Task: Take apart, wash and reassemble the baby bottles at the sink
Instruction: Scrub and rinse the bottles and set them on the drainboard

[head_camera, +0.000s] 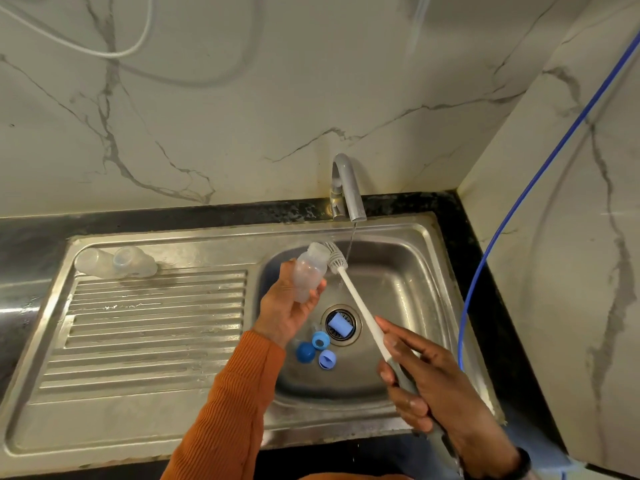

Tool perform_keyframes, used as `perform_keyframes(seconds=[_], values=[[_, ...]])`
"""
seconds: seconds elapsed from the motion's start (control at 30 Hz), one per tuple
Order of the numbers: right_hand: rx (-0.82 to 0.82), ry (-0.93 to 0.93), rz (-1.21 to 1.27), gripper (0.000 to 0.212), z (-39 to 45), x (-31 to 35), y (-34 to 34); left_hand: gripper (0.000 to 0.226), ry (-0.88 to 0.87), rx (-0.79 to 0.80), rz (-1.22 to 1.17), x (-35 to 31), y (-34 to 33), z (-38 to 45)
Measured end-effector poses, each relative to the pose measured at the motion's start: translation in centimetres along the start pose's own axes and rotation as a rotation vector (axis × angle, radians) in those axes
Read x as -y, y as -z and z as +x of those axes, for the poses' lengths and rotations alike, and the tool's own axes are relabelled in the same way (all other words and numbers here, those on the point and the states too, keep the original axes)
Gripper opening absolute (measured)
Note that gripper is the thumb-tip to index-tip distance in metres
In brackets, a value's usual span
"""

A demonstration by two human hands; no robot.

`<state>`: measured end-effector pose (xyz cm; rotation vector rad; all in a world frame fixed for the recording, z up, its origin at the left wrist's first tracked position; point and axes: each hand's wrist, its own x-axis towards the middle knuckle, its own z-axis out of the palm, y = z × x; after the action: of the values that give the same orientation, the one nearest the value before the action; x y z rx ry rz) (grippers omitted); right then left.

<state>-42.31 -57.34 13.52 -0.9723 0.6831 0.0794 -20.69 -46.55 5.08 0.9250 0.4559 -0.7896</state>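
Steel sink [408,292] in black worktop [207,216], marble walls behind. Your left hand [289,308] grips clear bottle [310,271] over basin; right hand [433,386] grips brush [353,299], head at bottle mouth. Blue caps [320,351] below left hand.

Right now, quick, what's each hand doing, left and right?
Left hand: closed, gripping the clear baby bottle.
Right hand: closed around the handle of the bottle brush.
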Motion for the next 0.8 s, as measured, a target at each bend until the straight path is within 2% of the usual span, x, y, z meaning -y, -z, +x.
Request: perform_keyframes(seconds=[0.1, 0.17, 0.23, 0.3, 0.4, 0.5, 0.63, 0.8], values=[[0.065, -0.005, 0.022, 0.038, 1.3, -0.3, 0.9, 0.047, 0.083, -0.036, -0.079, -0.4, 0.7, 1.0], [0.024, 0.002, 0.054, 0.036, 2.5, -1.2, 1.6, 0.052, 0.113, -0.049, -0.033, -0.3, 1.0, 1.7], [-0.125, -0.010, 0.034, 0.031, 3.9, -2.5, 2.5, 0.056, 0.123, -0.074, 0.031, 0.3, 1.1, 2.1], [-0.342, -0.002, -0.029, 0.022, 5.3, -4.0, 3.5, 0.058, 0.149, -0.083, 0.017, 1.0, 0.8, 2.3], [-0.678, 0.161, -0.268, 0.020, 7.4, -5.1, 5.5, 0.057, 0.208, -0.101, 0.008, 1.9, -0.1, 2.9], [-0.931, 0.294, -0.638, 0.027, 10.3, -4.4, 8.7, 0.058, 0.268, -0.022, 0.009, 2.7, -1.5, 3.3], [-1.054, 0.360, -0.998, 0.031, 13.8, -2.6, 12.7, 0.052, 0.268, -0.050, 0.014, 3.5, -3.5, 4.0], [-1.150, 0.348, -1.250, 0.045, 15.2, -1.8, 17.4, 0.054, 0.219, -0.086, -0.035, 4.2, -4.7, 5.2]])
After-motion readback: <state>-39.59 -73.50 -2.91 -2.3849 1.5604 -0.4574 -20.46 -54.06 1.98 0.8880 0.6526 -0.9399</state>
